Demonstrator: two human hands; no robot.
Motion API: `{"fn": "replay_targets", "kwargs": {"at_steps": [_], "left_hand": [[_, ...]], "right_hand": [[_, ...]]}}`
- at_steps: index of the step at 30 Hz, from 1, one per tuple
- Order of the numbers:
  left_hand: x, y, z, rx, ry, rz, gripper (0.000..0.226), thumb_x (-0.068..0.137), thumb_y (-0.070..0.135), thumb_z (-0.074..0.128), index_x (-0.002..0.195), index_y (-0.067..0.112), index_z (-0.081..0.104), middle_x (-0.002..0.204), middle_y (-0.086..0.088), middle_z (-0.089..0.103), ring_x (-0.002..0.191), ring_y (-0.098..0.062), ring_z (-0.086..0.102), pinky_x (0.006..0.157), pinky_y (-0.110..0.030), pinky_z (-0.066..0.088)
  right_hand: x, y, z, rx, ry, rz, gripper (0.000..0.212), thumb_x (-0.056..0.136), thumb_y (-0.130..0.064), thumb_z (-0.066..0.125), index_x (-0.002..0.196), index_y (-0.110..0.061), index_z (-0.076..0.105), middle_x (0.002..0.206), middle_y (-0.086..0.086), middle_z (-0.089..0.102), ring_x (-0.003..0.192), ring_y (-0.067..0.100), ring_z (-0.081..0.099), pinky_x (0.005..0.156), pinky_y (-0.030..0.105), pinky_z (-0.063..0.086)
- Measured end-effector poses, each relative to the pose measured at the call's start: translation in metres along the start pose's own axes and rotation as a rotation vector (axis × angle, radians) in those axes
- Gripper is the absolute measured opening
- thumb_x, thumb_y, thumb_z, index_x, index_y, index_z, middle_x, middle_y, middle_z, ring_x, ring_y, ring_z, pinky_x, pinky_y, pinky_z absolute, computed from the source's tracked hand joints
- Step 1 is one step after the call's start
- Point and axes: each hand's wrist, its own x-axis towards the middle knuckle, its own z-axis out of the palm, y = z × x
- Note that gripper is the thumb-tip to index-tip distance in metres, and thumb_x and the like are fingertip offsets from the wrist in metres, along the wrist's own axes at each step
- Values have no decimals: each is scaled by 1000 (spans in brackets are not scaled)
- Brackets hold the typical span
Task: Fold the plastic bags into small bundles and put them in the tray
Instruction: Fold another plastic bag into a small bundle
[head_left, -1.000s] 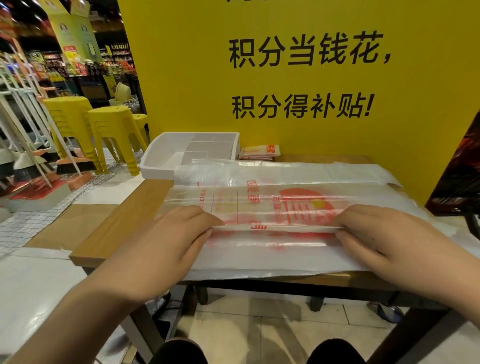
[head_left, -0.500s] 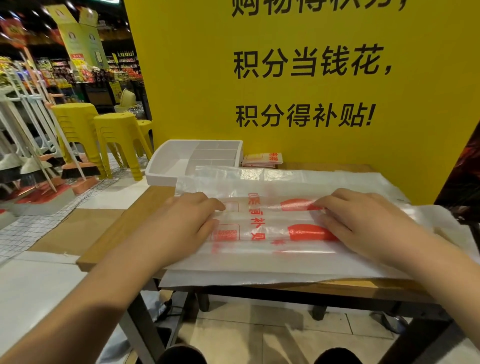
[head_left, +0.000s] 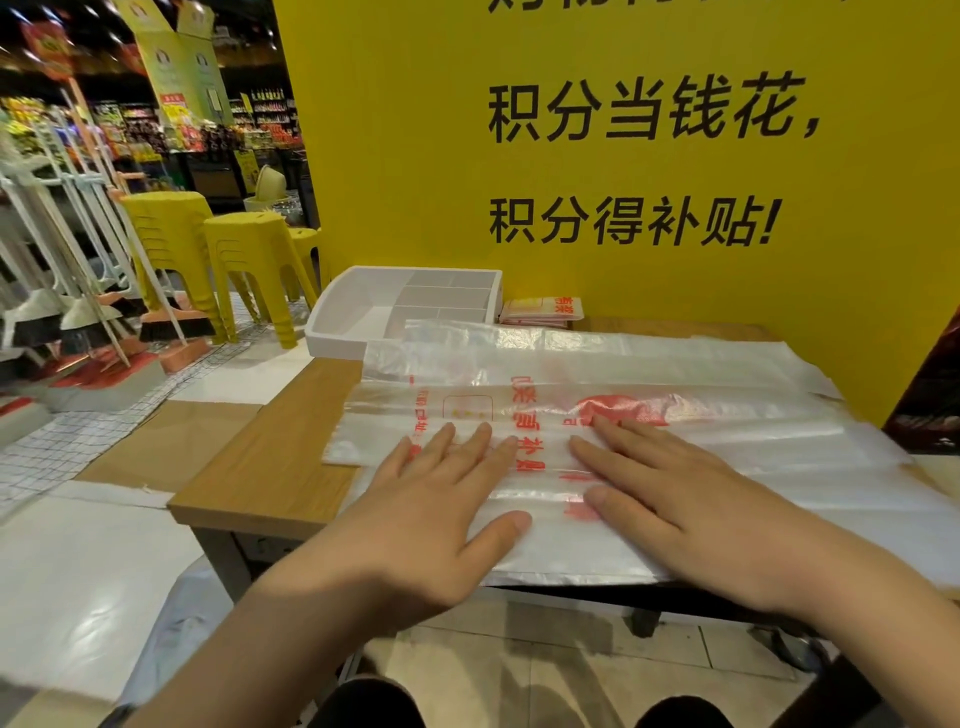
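Head view: your left grip (head_left: 431, 519) and right grip (head_left: 691, 504) press flat, grasping nothing, on the thin slippery plastic bag (head_left: 727, 436); pinch its near edge

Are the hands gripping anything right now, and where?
Nothing is gripped: the left hand and right hand lie flat, pressing the middle of the folded plastic bag.

The wooden table (head_left: 270, 467) carries spread plastic bags (head_left: 727, 441), a white tray (head_left: 332, 343) (far left corner) and a small red-printed stack (head_left: 540, 310).

Glossy plastic bag (head_left: 597, 431) (translucent) on matt wood table (head_left: 270, 457).
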Motion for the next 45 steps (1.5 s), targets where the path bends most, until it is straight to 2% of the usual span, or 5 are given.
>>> {"fn": "replay_targets", "kwargs": {"at_steps": [11, 20, 28, 34, 45], "left_hand": [[-3, -6, 3, -62, 40, -33, 61, 89, 75, 4, 146, 62, -14, 158, 22, -30, 144, -9, -35, 121, -39, -17], [-18, -39, 2, -105, 17, -172, 56, 79, 81, -12, 134, 73, -21, 154, 22, -36, 143, -10, -36, 118, -39, -21], [-13, -46, -5, 8, 212, -57, 76, 82, 79, 0, 148, 48, 26, 148, 24, 30, 145, 0, 14, 121, -43, -17], [-7, -44, -9, 11, 295, -5, 54, 93, 59, 22, 142, 47, 38, 122, 21, 46, 123, -3, 45, 124, -38, 7], [-3, -39, -35, -97, 258, -1, 32, 102, 47, 34, 115, 38, 62, 103, 17, 63, 99, -8, 57, 86, -30, 44]], "right_hand": [[7, -6, 7, 70, 18, -46, 56, 96, -68, 7, 151, -58, 1, 156, -30, -22, 144, -9, -25, 116, 18, -15], [-32, 127, 18, 33, 50, 243, 74, 89, -82, -3, 153, -47, 7, 167, -14, 2, 147, -5, -14, 119, 19, -11], [-40, 64, -21, -102, 139, 136, 76, 91, -70, 29, 158, -40, 9, 162, -23, 0, 149, -4, 1, 115, 11, -4], [-27, 39, -26, -38, 196, 13, 60, 90, -65, 41, 147, -50, 31, 129, -31, 49, 115, -3, 48, 99, 23, 43], [-25, 27, -44, -85, 211, 65, 35, 96, -62, 36, 118, -46, 58, 110, -28, 63, 98, -2, 58, 79, 24, 50]]}}
